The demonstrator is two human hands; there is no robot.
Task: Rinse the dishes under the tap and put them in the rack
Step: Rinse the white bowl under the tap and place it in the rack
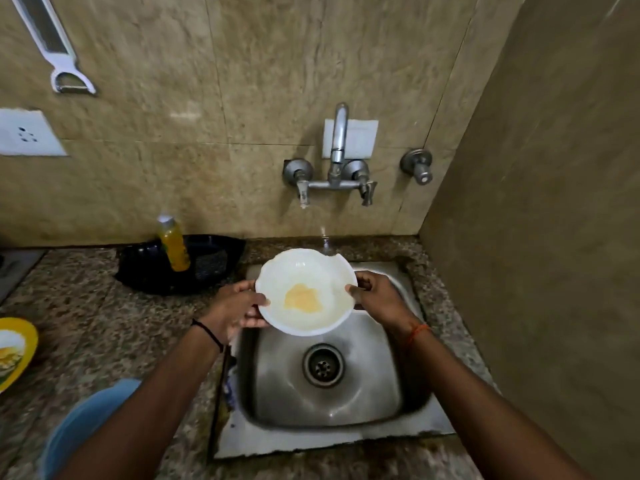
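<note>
I hold a white bowl (pixel 306 271) with a yellow smear in its bottom over the back of the steel sink (pixel 405 386). My left hand (pixel 235 306) grips its left rim and my right hand (pixel 379 299) grips its right rim. Water from the wall tap (pixel 337 147) falls in a thin stream onto the bowl's far rim. No rack is identifiable in view.
A black tray (pixel 207 258) with a yellow bottle (pixel 175 245) sits on the granite counter left of the sink. A yellow plate (pixel 15 351) with food lies at the far left edge, a blue bowl (pixel 79 427) nearer. A wall stands close on the right.
</note>
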